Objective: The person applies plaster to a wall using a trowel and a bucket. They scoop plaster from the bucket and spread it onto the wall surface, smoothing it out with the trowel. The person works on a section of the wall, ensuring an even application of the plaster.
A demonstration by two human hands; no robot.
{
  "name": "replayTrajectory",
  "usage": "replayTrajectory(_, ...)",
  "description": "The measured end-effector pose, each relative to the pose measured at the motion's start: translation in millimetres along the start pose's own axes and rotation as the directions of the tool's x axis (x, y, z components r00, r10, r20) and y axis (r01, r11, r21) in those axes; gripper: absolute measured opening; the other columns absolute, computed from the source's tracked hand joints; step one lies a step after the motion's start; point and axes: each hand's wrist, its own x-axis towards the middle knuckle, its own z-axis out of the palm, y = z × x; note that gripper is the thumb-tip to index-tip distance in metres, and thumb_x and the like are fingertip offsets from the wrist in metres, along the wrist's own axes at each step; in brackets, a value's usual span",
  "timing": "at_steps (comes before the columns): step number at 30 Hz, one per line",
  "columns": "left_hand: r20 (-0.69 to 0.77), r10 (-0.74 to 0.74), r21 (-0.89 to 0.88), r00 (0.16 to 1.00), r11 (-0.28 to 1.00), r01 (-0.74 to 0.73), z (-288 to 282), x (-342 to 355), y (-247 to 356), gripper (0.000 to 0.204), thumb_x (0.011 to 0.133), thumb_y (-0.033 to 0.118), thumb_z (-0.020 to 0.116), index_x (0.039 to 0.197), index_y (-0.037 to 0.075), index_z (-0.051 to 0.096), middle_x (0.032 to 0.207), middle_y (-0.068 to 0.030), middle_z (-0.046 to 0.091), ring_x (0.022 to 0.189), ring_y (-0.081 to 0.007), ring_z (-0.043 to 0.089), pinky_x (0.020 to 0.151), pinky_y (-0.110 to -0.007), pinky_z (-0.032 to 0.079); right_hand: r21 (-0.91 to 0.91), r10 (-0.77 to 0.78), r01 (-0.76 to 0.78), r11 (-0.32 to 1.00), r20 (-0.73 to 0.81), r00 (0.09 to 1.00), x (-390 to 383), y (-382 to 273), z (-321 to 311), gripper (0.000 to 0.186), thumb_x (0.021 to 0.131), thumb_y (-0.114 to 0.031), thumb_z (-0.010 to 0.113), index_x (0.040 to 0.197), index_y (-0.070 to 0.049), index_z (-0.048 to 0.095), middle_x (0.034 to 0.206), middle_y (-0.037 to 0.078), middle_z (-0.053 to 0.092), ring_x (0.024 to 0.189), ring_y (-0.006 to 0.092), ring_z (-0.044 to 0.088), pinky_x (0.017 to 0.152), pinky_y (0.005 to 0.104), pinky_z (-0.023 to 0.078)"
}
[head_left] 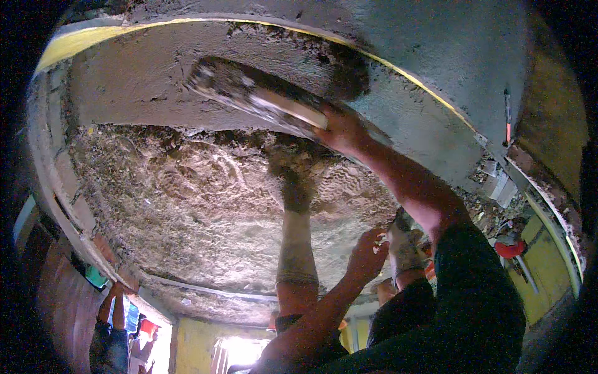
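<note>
Over grey mortar [137, 81] | right hand [344, 129] grips handle [291, 111] of blurred float [218, 76] | left hand [367, 254] curled, contents unclear

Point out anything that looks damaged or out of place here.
A dark, pitted patch interrupts the grey cement along the yellow strip, just beyond the long float in the right hand. It looks odd because the surrounding surface is mostly smooth; shadow may deepen it.

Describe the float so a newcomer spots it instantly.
Find the broad grey cement surface across the top. Over it, the right hand grips a long, cement-smeared float. Its pale bar handle separates it from the thin, red-ended tool farther right.
</note>
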Motion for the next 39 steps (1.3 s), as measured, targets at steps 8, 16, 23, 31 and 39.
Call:
replayTrajectory(8,0.006,0.041,0.121,0.999,0.992,-0.041,-0.2,-4.1,-7.5,0.035,0.087,0.016,0.06,0.119,0.003,0.053,0.11,-0.0175,0.057,0.088,-0.0276,0.061,0.077,-0.039,0.05,-0.02,0.117,-0.12,0.993,-0.124,0.985,97.7,-13.6,55.2,0.05,0.087,-0.052,0.055,0.109,-0.007,0.055,0.075,0.021,0.064,0.069,0.0399,0.064,0.062,0.0485,0.053)
replayTrajectory(16,-0.049,0.028,0.093,0.998,0.995,-0.023,9.5,0.3,-14.6,0.032,0.088,0.018,0.061,0.117,0.008,0.053,0.106,-0.0147,0.06,0.087,-0.0248,0.062,0.075,-0.036,0.051,0.022,0.222,-0.221,0.975,-0.07,0.973,23.1,34.5,20.8,0.045,0.088,-0.049,0.054,0.111,-0.01,0.056,0.098,0.019,0.065,0.085,0.0402,0.063,0.075,0.0499,0.051)
replayTrajectory(23,0.004,0.076,0.163,0.997,0.984,-0.076,53.1,3.1,-36.0,0.034,0.085,0.011,0.063,0.117,0.009,0.054,0.104,-0.0146,0.059,0.088,-0.0237,0.063,0.075,-0.035,0.051,-0.157,0.152,-0.194,0.968,-0.247,0.957,-98.5,147.1,-11.7,0.047,0.089,-0.047,0.053,0.12,-0.012,0.054,0.108,0.019,0.063,0.094,0.0401,0.062,0.08,0.0498,0.05)
replayTrajectory(31,-0.004,-0.034,0.326,0.999,0.945,0.033,87.9,13.3,-81.1,0.029,0.086,0.015,0.061,0.114,0.009,0.054,0.101,-0.0149,0.061,0.082,-0.0246,0.063,0.07,-0.036,0.051,-0.085,0.389,-0.407,0.91,-0.172,0.905,-219.5,230.5,-56.0,0.047,0.09,-0.046,0.053,0.123,-0.013,0.049,0.104,0.021,0.062,0.083,0.0402,0.064,0.064,0.047,0.054)
replayTrajectory(39,-0.015,-0.115,0.531,0.993,0.841,0.105,99.1,16.4,-109.3,0.032,0.085,0.02,0.062,0.114,0.01,0.057,0.097,-0.0128,0.064,0.082,-0.0236,0.064,0.073,-0.035,0.051,0.244,0.426,-0.412,0.878,-0.004,0.905,-350.8,266.4,-87.4,0.044,0.092,-0.045,0.051,0.121,-0.011,0.049,0.089,0.021,0.065,0.076,0.0386,0.065,0.063,0.0479,0.054)
